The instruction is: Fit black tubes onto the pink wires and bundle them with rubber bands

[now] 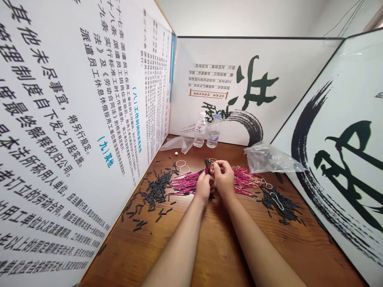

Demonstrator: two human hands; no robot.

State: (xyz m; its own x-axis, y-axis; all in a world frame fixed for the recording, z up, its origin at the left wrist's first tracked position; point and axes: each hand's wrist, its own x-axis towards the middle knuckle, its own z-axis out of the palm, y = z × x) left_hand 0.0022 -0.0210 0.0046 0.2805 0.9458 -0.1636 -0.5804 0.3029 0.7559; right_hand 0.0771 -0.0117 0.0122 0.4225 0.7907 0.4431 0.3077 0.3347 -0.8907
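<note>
My left hand (204, 186) is closed around a small upright bundle of thin sticks with black ends (207, 162). Beside it, my right hand (224, 177) is closed in a pinch near the top of the bundle. A pale loop (212, 160) shows by its fingertips, but I cannot make out whether they grip it. Many thin magenta sticks lie behind both hands, fanning out to the left (184, 182) and to the right (245, 178). Loose short black tubes form a left pile (158, 189) and a right pile (283, 205).
Pale rings (184, 169) lie behind the left pile, and a white loop (277, 202) rests on the right one. Two water bottles (213, 133) stand at the back. Crumpled clear plastic (266, 157) lies at right. Printed panels (209, 52) wall in the wooden table (167, 243).
</note>
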